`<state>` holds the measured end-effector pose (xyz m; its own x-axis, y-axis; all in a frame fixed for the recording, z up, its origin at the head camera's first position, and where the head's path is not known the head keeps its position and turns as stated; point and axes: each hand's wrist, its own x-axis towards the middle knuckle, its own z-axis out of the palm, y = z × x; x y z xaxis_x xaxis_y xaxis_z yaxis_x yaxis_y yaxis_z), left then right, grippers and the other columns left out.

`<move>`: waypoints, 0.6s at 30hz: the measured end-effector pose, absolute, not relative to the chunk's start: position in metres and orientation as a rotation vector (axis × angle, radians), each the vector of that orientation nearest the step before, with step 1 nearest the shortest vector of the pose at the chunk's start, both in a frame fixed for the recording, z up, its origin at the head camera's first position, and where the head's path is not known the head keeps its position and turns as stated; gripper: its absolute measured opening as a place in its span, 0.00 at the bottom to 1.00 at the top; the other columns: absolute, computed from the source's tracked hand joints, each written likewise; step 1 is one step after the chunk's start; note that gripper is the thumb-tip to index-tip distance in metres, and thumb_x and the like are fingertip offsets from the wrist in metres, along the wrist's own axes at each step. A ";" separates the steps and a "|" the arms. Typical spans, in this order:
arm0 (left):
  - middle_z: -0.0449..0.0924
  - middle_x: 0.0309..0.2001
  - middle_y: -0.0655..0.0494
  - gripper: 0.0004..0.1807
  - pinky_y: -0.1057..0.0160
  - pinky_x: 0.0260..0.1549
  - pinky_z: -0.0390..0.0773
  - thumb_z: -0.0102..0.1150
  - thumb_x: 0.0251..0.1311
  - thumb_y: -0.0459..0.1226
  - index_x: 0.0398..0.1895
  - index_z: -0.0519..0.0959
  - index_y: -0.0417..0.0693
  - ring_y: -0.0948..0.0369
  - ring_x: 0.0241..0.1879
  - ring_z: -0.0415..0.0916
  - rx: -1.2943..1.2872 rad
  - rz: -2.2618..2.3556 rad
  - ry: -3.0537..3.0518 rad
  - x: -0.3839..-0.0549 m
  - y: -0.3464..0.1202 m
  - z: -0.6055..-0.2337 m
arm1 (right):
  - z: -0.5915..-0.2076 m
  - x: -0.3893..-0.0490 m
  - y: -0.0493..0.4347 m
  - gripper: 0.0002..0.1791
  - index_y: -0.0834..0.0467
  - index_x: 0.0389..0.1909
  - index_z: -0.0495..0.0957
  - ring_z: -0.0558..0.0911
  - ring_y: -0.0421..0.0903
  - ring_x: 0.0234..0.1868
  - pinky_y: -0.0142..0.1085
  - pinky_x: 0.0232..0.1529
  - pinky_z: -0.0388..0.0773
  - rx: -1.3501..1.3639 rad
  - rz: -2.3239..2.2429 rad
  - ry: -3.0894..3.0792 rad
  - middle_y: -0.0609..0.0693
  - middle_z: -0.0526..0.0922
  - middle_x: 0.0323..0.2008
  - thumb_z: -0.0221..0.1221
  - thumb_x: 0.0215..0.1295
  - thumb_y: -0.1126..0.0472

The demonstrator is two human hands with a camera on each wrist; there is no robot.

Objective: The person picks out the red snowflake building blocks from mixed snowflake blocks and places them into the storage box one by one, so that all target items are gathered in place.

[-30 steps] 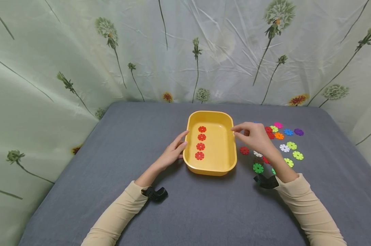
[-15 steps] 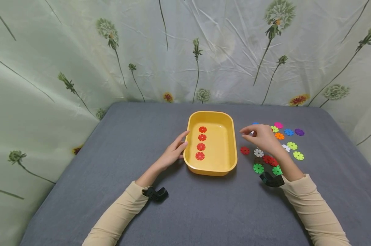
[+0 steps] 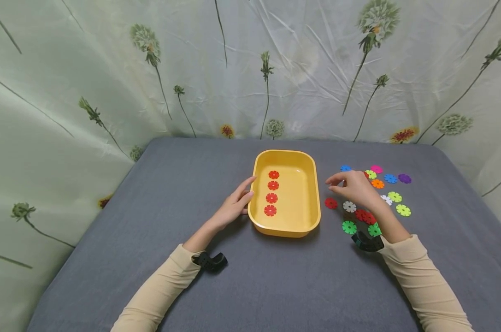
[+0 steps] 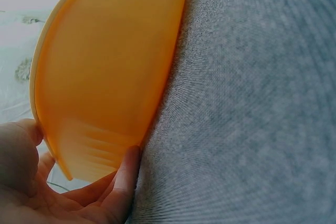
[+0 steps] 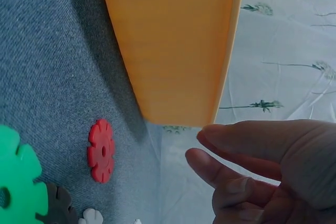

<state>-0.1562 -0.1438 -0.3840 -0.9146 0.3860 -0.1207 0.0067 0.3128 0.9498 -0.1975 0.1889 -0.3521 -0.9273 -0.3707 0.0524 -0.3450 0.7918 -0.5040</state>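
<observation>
A yellow plastic basin [image 3: 301, 198] stands on the grey cloth, with red flower-shaped discs [image 3: 271, 198] in a column on its floor. At its left side my left hand [image 3: 230, 208] rests, thumb and index tips at the rim, another finger [image 4: 127, 174] straight along the outer wall in the left wrist view. My right hand [image 3: 355, 188] hovers right of the basin over the loose discs. Its thumb and index finger are bent towards each other with a small gap and nothing between them. Below it lie a red disc [image 3: 331, 203] and a white disc [image 3: 349, 206].
More flower discs lie scattered to the right: green [image 3: 349, 227], yellow-green [image 3: 403, 210], orange [image 3: 377, 184], blue [image 3: 390, 178], purple [image 3: 404, 178] and pink [image 3: 376, 169]. Some sit under the right hand or wrist strap [image 3: 367, 241]. A dandelion-print curtain [image 3: 229, 87] hangs behind the table.
My right hand has drawn back from the basin's right rim to the right, and its fingers have parted slightly. The left hand, the basin and the red discs inside stay put.
</observation>
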 end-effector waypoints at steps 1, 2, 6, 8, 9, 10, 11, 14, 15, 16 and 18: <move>0.61 0.67 0.37 0.29 0.53 0.52 0.79 0.38 0.73 0.41 0.74 0.46 0.58 0.45 0.62 0.69 0.351 1.631 2.259 -0.156 -0.144 -0.384 | -0.353 -0.198 0.190 0.13 0.63 0.44 0.82 0.74 0.46 0.28 0.30 0.25 0.70 -0.582 -0.803 2.918 0.59 0.85 0.37 0.59 0.60 0.64; 0.61 0.67 0.37 0.29 0.53 0.52 0.78 0.38 0.73 0.42 0.74 0.47 0.58 0.45 0.62 0.69 0.349 1.629 2.261 -0.156 -0.144 -0.384 | -0.353 -0.198 0.190 0.13 0.63 0.44 0.82 0.74 0.46 0.28 0.30 0.26 0.70 -0.579 -0.800 2.909 0.59 0.85 0.38 0.59 0.60 0.64; 0.61 0.67 0.37 0.29 0.53 0.53 0.78 0.38 0.73 0.42 0.74 0.47 0.59 0.45 0.62 0.69 0.347 1.626 2.265 -0.155 -0.144 -0.383 | -0.354 -0.200 0.192 0.13 0.64 0.44 0.82 0.75 0.46 0.29 0.31 0.27 0.71 -0.570 -0.774 2.870 0.59 0.85 0.38 0.59 0.59 0.64; 0.62 0.67 0.36 0.29 0.53 0.53 0.78 0.38 0.73 0.41 0.74 0.47 0.59 0.45 0.62 0.69 0.348 1.625 2.265 -0.155 -0.144 -0.383 | -0.355 -0.200 0.193 0.13 0.64 0.43 0.82 0.76 0.46 0.31 0.32 0.28 0.73 -0.563 -0.763 2.846 0.59 0.85 0.38 0.60 0.59 0.64; 0.62 0.67 0.36 0.29 0.53 0.52 0.78 0.38 0.73 0.41 0.74 0.46 0.58 0.45 0.62 0.69 0.349 1.625 2.265 -0.156 -0.144 -0.383 | -0.355 -0.201 0.193 0.13 0.64 0.43 0.82 0.77 0.46 0.32 0.33 0.29 0.75 -0.562 -0.756 2.831 0.59 0.85 0.37 0.61 0.58 0.63; 0.62 0.67 0.36 0.29 0.54 0.52 0.78 0.38 0.73 0.41 0.74 0.46 0.58 0.45 0.61 0.69 0.352 1.626 2.266 -0.156 -0.144 -0.383 | -0.356 -0.201 0.194 0.12 0.64 0.42 0.82 0.78 0.46 0.32 0.33 0.30 0.75 -0.562 -0.746 2.815 0.59 0.85 0.37 0.61 0.58 0.64; 0.62 0.67 0.36 0.29 0.54 0.52 0.78 0.38 0.73 0.41 0.74 0.46 0.58 0.45 0.61 0.69 0.349 1.628 2.263 -0.157 -0.144 -0.386 | -0.356 -0.202 0.195 0.12 0.64 0.41 0.82 0.78 0.47 0.33 0.33 0.30 0.76 -0.562 -0.735 2.797 0.59 0.85 0.37 0.61 0.58 0.64; 0.61 0.67 0.36 0.29 0.54 0.51 0.79 0.37 0.73 0.42 0.74 0.46 0.59 0.45 0.60 0.70 0.352 1.637 2.259 -0.163 -0.146 -0.397 | -0.359 -0.203 0.196 0.10 0.64 0.38 0.82 0.78 0.46 0.33 0.33 0.31 0.77 -0.557 -0.726 2.750 0.58 0.85 0.35 0.62 0.57 0.64; 0.61 0.67 0.36 0.29 0.54 0.51 0.79 0.37 0.73 0.42 0.74 0.46 0.60 0.45 0.60 0.70 0.351 1.639 2.261 -0.166 -0.147 -0.401 | -0.359 -0.203 0.196 0.10 0.64 0.38 0.82 0.77 0.45 0.32 0.32 0.31 0.76 -0.554 -0.725 2.740 0.57 0.85 0.34 0.62 0.56 0.64; 0.61 0.67 0.37 0.29 0.54 0.51 0.79 0.37 0.73 0.43 0.74 0.46 0.62 0.45 0.60 0.70 0.350 1.641 2.263 -0.167 -0.147 -0.404 | -0.360 -0.203 0.197 0.10 0.64 0.37 0.82 0.77 0.45 0.32 0.32 0.31 0.76 -0.549 -0.725 2.734 0.56 0.85 0.34 0.62 0.56 0.64; 0.62 0.67 0.38 0.29 0.54 0.50 0.79 0.38 0.73 0.45 0.74 0.46 0.64 0.45 0.60 0.70 0.347 1.645 2.270 -0.170 -0.148 -0.410 | -0.361 -0.204 0.197 0.10 0.64 0.36 0.81 0.75 0.44 0.30 0.32 0.30 0.74 -0.538 -0.740 2.723 0.55 0.84 0.31 0.64 0.54 0.63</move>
